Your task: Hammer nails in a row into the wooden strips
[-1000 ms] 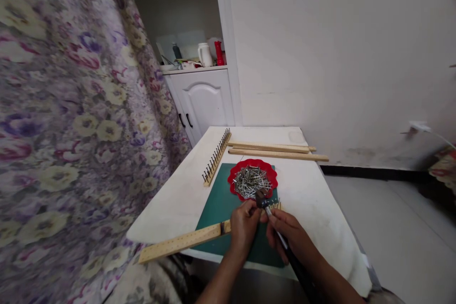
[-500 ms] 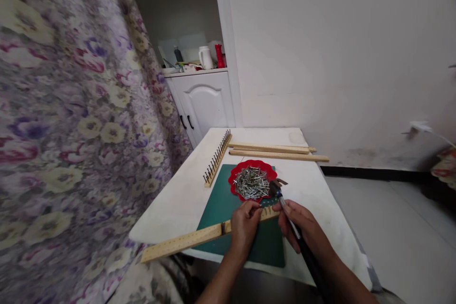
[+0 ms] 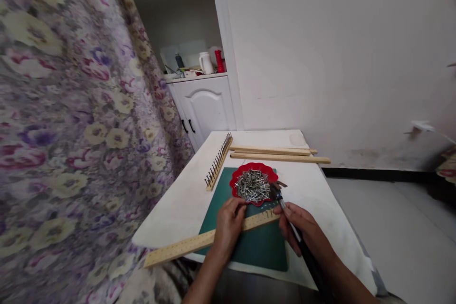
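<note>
L hand (image 3: 228, 225), ctr of frame, low: fingers curled, thumb drawn in close to the fingertips by the near rim of the red bowl (image 3: 272, 175). Can't tell if a nail is pinched there.

R hand (image 3: 311, 232), lower rt of ctr: closed round the shaft of the hammer (image 3: 302, 247). Head of it up at the bowl's rt side, black handle slanting to bottom rt. My fingertips there sit by the rt end of the wood strip (image 3: 192, 243).

Strip runs lower lft to just rt of ctr, across the green mat (image 3: 256, 249); lft end juts past table edge. Rows of marks or holes along it; few nails (image 3: 270, 213) stand in rt end. L hand crosses over strip, hides a bit.

Bowl ctr, on mat's far part, heaped w/ loose nails (image 3: 252, 186).

White table (image 3: 171, 213): nail-studded bar (image 3: 220, 165) up & lft of bowl, pts up; plain sticks (image 3: 280, 157) beyond bowl, to rt.

Bkgd: flowered curtain (image 3: 89, 128) lft side; white cupboard (image 3: 210, 107) upper ctr-lft, jug (image 3: 205, 63) on top.
</note>
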Action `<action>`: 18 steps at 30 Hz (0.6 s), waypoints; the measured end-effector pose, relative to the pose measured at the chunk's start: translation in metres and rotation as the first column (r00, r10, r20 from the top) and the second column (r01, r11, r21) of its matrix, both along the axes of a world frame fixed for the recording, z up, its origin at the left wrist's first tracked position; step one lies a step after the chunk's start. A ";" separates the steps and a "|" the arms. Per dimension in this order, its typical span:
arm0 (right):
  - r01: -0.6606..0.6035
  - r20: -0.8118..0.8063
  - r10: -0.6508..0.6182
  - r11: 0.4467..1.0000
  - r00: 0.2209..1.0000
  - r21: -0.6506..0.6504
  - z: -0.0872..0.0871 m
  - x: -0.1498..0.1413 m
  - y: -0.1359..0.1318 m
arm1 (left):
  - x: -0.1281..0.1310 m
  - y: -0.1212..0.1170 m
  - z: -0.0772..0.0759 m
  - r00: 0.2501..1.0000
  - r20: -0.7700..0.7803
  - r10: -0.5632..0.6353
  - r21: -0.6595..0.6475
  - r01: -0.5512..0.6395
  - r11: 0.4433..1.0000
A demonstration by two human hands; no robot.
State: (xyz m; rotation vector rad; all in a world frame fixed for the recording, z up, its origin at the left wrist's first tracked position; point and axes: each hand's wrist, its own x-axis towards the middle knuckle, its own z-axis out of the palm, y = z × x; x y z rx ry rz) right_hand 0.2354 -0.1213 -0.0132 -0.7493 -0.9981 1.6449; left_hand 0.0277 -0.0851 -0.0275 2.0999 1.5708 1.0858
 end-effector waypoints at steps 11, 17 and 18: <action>-0.027 -0.023 0.027 0.999 0.999 -0.019 -0.002 -0.001 0.000 | 0.013 0.066 0.017 0.797 -0.579 -0.170 -0.246 0.028 0.969; -0.026 -0.025 0.026 0.999 0.999 -0.020 -0.005 0.001 0.001 | 0.016 0.067 0.021 0.757 -0.621 -0.204 -0.251 0.054 0.966; -0.027 -0.026 0.026 0.999 0.999 -0.022 -0.005 0.001 0.001 | 0.016 0.066 0.022 0.749 -0.627 -0.215 -0.246 0.072 0.967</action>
